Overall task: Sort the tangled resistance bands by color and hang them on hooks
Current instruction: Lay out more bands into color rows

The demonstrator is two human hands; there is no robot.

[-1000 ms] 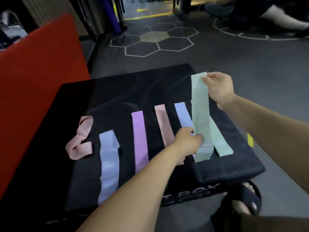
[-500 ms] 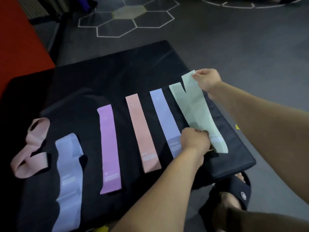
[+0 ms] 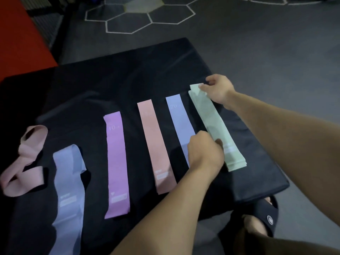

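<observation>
Flat on the black padded box lie a purple band, a salmon pink band and a light blue band, side by side. At the right, a mint green band rests on top of another mint one. My right hand pinches its far end. My left hand holds its near part with curled fingers. A crumpled pale pink band and a wavy light blue band lie at the left.
A red mat stands at the left behind the box. Grey floor with white hexagon lines lies beyond. My sandalled foot is by the box's near right corner.
The mint green band, held up in the air a second ago, has come down flat onto the other mint band. Both hands lowered with it.
</observation>
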